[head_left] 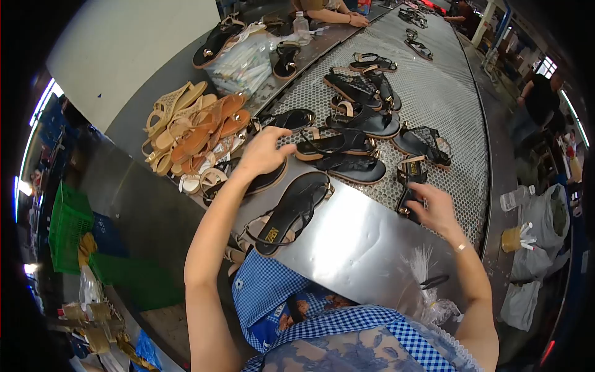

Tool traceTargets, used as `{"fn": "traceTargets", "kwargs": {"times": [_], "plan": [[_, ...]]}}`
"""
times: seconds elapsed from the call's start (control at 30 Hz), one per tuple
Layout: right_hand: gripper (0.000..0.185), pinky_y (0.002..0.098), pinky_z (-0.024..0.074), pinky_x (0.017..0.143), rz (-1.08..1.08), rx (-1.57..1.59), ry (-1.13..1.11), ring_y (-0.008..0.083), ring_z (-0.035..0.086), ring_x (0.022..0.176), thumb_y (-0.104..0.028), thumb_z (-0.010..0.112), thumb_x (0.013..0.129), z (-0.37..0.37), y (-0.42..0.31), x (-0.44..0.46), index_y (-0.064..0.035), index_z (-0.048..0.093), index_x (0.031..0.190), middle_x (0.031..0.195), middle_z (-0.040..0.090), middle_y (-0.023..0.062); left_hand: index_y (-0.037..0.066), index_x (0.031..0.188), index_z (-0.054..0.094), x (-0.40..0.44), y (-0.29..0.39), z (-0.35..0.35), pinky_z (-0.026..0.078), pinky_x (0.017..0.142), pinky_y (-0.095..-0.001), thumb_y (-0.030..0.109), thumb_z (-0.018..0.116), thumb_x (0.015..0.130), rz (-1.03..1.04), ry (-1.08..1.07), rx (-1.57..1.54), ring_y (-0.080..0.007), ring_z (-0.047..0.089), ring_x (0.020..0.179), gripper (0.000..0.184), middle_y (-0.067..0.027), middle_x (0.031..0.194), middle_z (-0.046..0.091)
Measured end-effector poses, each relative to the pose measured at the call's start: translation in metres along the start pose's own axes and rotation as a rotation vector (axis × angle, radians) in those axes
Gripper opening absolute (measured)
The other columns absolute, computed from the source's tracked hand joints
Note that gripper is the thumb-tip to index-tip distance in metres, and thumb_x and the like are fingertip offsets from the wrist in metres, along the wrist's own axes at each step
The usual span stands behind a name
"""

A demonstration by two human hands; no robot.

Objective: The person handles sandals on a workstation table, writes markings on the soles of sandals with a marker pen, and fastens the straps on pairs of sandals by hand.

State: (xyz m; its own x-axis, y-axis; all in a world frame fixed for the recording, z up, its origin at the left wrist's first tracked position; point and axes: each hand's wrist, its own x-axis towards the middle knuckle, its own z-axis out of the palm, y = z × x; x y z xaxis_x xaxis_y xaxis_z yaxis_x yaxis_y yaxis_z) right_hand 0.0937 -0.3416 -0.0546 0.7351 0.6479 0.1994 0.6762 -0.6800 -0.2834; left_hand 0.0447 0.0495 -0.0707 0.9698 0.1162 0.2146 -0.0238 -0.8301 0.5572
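Note:
My left hand (pixel 266 152) hovers over the left edge of the conveyor, thumb and fingers apart and nothing visible in it. Just right of its fingertips, several black sandals lie heaped, one black sandal (pixel 328 144) closest. A black sandal (pixel 288 214) with gold lettering on its insole rests on the sheet-metal plate (pixel 353 229) in front of me. My right hand (pixel 437 211) has its thumb and fingers around the front of another black sandal (pixel 412 170), which lies at the mesh belt's near end. Part of that sandal is hidden behind the fingers.
On the left, tan and brown sandals (pixel 204 127) are piled beside a plastic bag of white sticks (pixel 242 65). More black sandals (pixel 418 44) sit farther up the mesh belt (pixel 458 105). A green crate (pixel 68 226) stands lower left. Another person's arm (pixel 338 17) rests at the far edge.

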Motion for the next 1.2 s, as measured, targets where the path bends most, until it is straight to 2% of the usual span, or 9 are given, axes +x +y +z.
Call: {"fn": "traceTargets", "kwargs": {"times": [0.23, 0.47, 0.5, 0.6, 0.73, 0.87, 1.0, 1.07, 1.2], "plan": [[0.072, 0.0411, 0.0473, 0.059, 0.026, -0.123, 0.006, 0.0330, 0.058, 0.076, -0.029, 0.070, 0.069, 0.101, 0.009, 0.130, -0.0137, 0.032, 0.128, 0.104, 0.049, 0.0131, 0.009, 0.135, 0.019, 0.060, -0.003, 0.065, 0.036, 0.095, -0.0447, 0.053, 0.072, 0.056, -0.051, -0.397, 0.266, -0.0369, 0.038, 0.119, 0.105, -0.0160, 0.139, 0.022], [0.057, 0.0375, 0.0473, 0.055, -0.028, -0.237, 0.368, 0.0279, 0.058, 0.064, -0.007, 0.057, 0.072, 0.091, 0.074, 0.197, -0.0202, 0.041, 0.125, 0.096, 0.052, 0.0073, -0.009, 0.115, 0.043, 0.113, 0.033, 0.091, 0.042, 0.086, -0.0399, 0.043, 0.069, 0.069, -0.233, -0.243, -0.028, -0.0361, 0.052, 0.103, 0.074, -0.0237, 0.112, 0.053], [0.051, 0.0356, 0.0478, 0.058, -0.126, -0.220, 0.521, 0.0265, 0.058, 0.067, -0.004, 0.056, 0.072, 0.080, 0.082, 0.201, -0.0180, 0.046, 0.121, 0.099, 0.055, 0.0072, -0.010, 0.112, 0.044, 0.122, 0.028, 0.098, 0.048, 0.070, -0.0352, 0.050, 0.067, 0.068, -0.261, -0.260, -0.123, -0.0294, 0.059, 0.087, 0.078, -0.0202, 0.101, 0.057], [0.038, 0.0297, 0.0485, 0.067, -0.321, -0.058, 0.942, 0.0232, 0.060, 0.082, 0.003, 0.056, 0.072, 0.019, 0.093, 0.188, -0.0114, 0.059, 0.108, 0.104, 0.060, 0.0075, 0.006, 0.115, 0.047, 0.102, 0.046, 0.048, 0.033, 0.034, -0.0182, 0.061, 0.038, 0.083, -0.477, -0.558, -1.298, -0.0154, 0.051, 0.048, 0.065, -0.0135, 0.082, 0.056], [0.026, 0.0272, 0.0404, 0.086, -0.117, 0.304, 0.923, 0.0184, 0.054, 0.100, -0.014, 0.049, 0.090, 0.001, 0.092, 0.160, -0.0016, 0.055, 0.112, 0.108, 0.059, 0.0085, 0.009, 0.117, 0.047, 0.076, 0.058, 0.037, 0.029, 0.035, -0.0196, 0.061, 0.023, 0.087, -0.443, -0.677, -1.722, -0.0188, 0.046, 0.051, 0.064, -0.0139, 0.089, 0.055], [0.032, 0.0231, 0.0406, 0.074, -0.004, 0.680, 0.919, 0.0106, 0.052, 0.084, -0.023, 0.047, 0.092, 0.005, 0.046, 0.145, -0.0011, 0.054, 0.113, 0.095, 0.057, 0.0030, 0.008, 0.118, 0.045, 0.028, 0.087, 0.034, 0.031, 0.045, -0.0261, 0.051, 0.029, 0.089, -0.382, -0.591, -1.901, -0.0195, 0.046, 0.059, 0.054, -0.0137, 0.093, 0.052], [0.035, 0.0161, 0.0384, 0.057, 0.117, 1.210, 0.829, 0.0022, 0.042, 0.063, -0.025, 0.045, 0.092, 0.021, 0.012, 0.132, -0.0011, 0.051, 0.116, 0.077, 0.051, -0.0024, 0.006, 0.126, 0.038, -0.025, 0.113, 0.038, 0.041, 0.060, -0.0269, 0.028, 0.057, 0.082, -0.263, -0.188, -1.590, -0.0186, 0.052, 0.073, 0.053, -0.0093, 0.099, 0.052], [0.032, 0.0145, 0.0336, 0.050, 0.040, 1.219, 0.907, 0.0003, 0.035, 0.057, -0.023, 0.043, 0.093, 0.024, -0.005, 0.132, -0.0025, 0.049, 0.116, 0.070, 0.044, -0.0054, 0.004, 0.129, 0.032, -0.048, 0.133, 0.028, 0.039, 0.089, -0.0285, 0.005, 0.071, 0.065, -0.178, 0.122, -1.311, -0.0206, 0.050, 0.102, 0.075, -0.0077, 0.111, 0.049], [0.031, 0.0210, 0.0423, 0.074, -0.126, 0.867, 1.107, 0.0067, 0.050, 0.080, -0.019, 0.044, 0.093, 0.025, -0.032, 0.124, 0.0008, 0.046, 0.117, 0.093, 0.054, 0.0029, 0.001, 0.122, 0.034, -0.087, 0.117, 0.044, 0.042, 0.083, -0.0302, -0.006, 0.076, 0.055, 0.144, 0.623, -0.388, -0.0188, 0.049, 0.094, 0.079, -0.0081, 0.105, 0.042]]}}
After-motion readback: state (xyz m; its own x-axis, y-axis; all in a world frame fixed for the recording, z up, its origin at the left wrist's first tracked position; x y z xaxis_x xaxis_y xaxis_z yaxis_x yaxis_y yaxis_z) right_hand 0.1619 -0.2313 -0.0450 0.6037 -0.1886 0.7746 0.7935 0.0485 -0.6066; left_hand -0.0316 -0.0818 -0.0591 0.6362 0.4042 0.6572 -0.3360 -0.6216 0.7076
